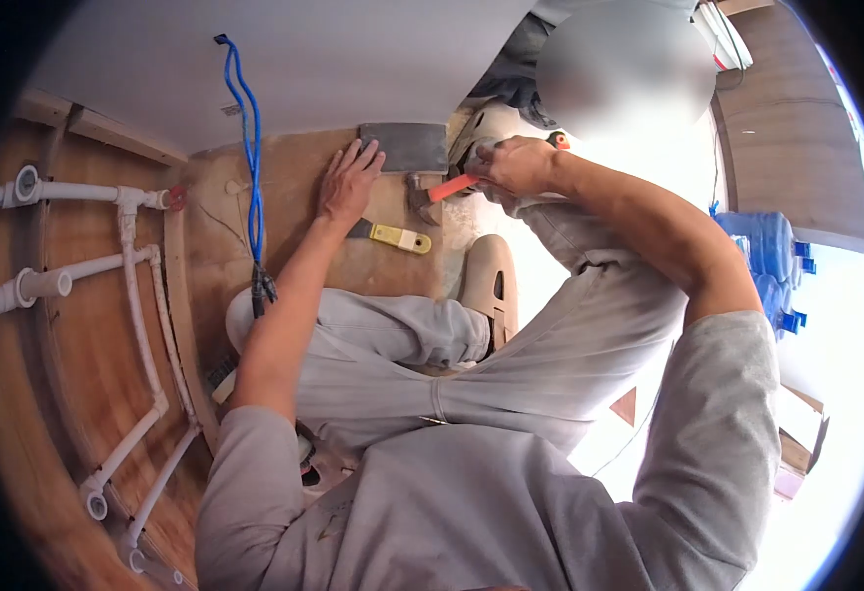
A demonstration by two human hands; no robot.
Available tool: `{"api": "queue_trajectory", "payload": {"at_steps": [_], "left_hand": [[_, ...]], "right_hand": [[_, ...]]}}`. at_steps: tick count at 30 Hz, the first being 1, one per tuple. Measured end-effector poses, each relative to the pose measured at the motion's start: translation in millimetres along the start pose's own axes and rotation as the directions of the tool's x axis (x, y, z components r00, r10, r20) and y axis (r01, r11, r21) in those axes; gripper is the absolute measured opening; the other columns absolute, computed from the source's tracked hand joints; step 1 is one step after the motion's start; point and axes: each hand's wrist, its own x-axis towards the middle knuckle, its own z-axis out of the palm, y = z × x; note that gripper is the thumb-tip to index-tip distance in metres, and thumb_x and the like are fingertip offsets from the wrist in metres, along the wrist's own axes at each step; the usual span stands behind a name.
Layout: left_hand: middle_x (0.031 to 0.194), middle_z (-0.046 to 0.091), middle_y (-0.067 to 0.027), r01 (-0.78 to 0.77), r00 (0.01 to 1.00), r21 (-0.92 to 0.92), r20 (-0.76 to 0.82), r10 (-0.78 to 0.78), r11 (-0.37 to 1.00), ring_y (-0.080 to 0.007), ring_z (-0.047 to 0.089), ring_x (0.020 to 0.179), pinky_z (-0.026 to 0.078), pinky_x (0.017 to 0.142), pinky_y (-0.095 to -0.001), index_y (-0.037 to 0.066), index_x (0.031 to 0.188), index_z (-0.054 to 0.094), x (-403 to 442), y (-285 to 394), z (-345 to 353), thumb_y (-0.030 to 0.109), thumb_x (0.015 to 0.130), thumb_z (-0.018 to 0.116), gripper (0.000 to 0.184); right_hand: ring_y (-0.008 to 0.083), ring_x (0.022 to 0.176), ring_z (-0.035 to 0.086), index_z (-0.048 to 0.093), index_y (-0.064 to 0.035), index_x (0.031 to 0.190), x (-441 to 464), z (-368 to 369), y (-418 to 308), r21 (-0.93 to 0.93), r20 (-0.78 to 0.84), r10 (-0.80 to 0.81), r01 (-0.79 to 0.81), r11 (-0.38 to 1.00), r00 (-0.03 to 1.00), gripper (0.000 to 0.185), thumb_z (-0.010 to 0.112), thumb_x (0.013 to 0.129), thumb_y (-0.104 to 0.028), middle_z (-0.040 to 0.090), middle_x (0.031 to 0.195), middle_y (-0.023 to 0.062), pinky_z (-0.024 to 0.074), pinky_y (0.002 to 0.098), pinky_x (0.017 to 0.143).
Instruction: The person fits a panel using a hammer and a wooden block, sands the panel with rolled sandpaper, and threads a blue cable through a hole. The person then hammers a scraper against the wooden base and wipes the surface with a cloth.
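Observation:
My right hand is closed around the red-orange handle of a hammer. Its dark head hangs just below the lower right corner of a flat grey rectangular plate; whether the two touch I cannot tell. Fingers spread, my left hand lies at the plate's left edge, its fingertips on or beside it. Between my arms, a putty knife with a yellow handle rests on the wooden board, its blade partly hidden behind my left forearm.
White pipes run along the wooden wall at left. Blue cables hang down from the pale panel above. Blue water jugs stand at right. Another person is close by at the top. My shoe is beside the board.

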Motion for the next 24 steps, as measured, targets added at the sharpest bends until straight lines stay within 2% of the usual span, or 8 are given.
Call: {"api": "queue_trajectory", "payload": {"at_steps": [3,8,11,13,17,20,22,24], "left_hand": [[0.143,0.053,-0.0065,0.001,1.000,0.019,-0.018,-0.001,1.000,-0.0316,0.043,0.136,0.034,0.112,-0.0524,0.010,0.129,0.063,0,1,-4,0.018,0.094,0.057,0.036],[0.136,0.057,-0.0099,-0.004,0.999,0.043,-0.049,0.006,0.999,-0.0310,0.047,0.132,0.037,0.110,-0.0483,0.008,0.124,0.064,3,8,-17,0.020,0.093,0.060,0.034],[0.124,0.062,-0.0112,0.071,0.997,-0.262,-0.008,-0.076,0.962,-0.0311,0.054,0.122,0.044,0.103,-0.0437,0.006,0.119,0.066,-3,18,-44,0.019,0.090,0.064,0.031],[0.121,0.063,-0.0107,-0.046,0.970,-0.269,0.218,0.107,0.962,-0.0311,0.057,0.116,0.047,0.098,-0.0422,0.006,0.111,0.068,-23,33,-47,0.016,0.086,0.067,0.028],[0.111,0.064,-0.0118,-0.280,0.837,-0.152,0.445,0.319,0.948,-0.0304,0.061,0.107,0.051,0.088,-0.0434,0.006,0.104,0.070,-44,47,-48,0.008,0.083,0.066,0.022],[0.109,0.064,-0.0130,-0.112,0.814,0.033,0.576,0.072,0.993,-0.0304,0.061,0.107,0.051,0.088,-0.0434,0.007,0.104,0.069,-50,14,-59,0.004,0.080,0.064,0.025],[0.115,0.063,-0.0141,0.058,0.680,0.358,0.670,-0.300,0.932,-0.0309,0.062,0.107,0.050,0.090,-0.0480,0.006,0.109,0.066,-54,-14,-82,0.004,0.083,0.059,0.027],[0.129,0.059,-0.0150,0.220,0.803,0.254,0.501,-0.323,0.942,-0.0313,0.057,0.119,0.042,0.103,-0.0463,0.012,0.123,0.063,-58,-35,-83,0.011,0.085,0.059,0.038]], "right_hand": [[0.0337,0.083,0.069,0.059,-0.0133,0.119,-4,14,10,0.001,-0.102,-0.097,0.097,0.995,0.990,0.036,0.060,0.090,-0.034,0.063,0.103,0.0158,0.0563,0.0428,0.076],[0.0342,0.094,0.068,0.066,-0.0124,0.112,6,13,19,-0.058,0.109,0.026,-0.020,0.998,0.994,0.030,0.058,0.090,-0.030,0.067,0.103,0.0143,0.0547,0.0434,0.083],[0.0334,0.101,0.067,0.071,-0.0112,0.106,10,8,18,-0.060,0.071,0.057,-0.052,0.997,0.996,0.026,0.059,0.088,-0.025,0.070,0.103,0.0130,0.0533,0.0436,0.088],[0.0331,0.107,0.066,0.072,-0.0120,0.106,8,-13,10,-0.113,0.201,0.117,-0.095,0.989,0.973,0.025,0.058,0.089,-0.023,0.068,0.111,0.0131,0.0528,0.0432,0.090],[0.0348,0.108,0.065,0.071,-0.0074,0.103,11,4,20,-0.036,0.093,0.066,-0.063,0.997,0.993,0.024,0.057,0.089,-0.022,0.063,0.122,0.0133,0.0530,0.0436,0.091],[0.0348,0.102,0.067,0.069,-0.0058,0.105,14,2,18,-0.141,0.155,0.017,0.005,0.990,0.988,0.025,0.057,0.089,-0.021,0.067,0.114,0.0146,0.0537,0.0453,0.088],[0.0356,0.096,0.068,0.067,-0.0059,0.108,14,-1,13,-0.081,0.166,-0.006,0.019,0.997,0.986,0.026,0.057,0.088,-0.020,0.069,0.105,0.0157,0.0541,0.0466,0.085],[0.0366,0.094,0.068,0.064,-0.0059,0.113,14,2,6,0.020,0.140,-0.003,0.000,1.000,0.990,0.029,0.057,0.090,-0.021,0.068,0.100,0.0170,0.0538,0.0469,0.083]]}}
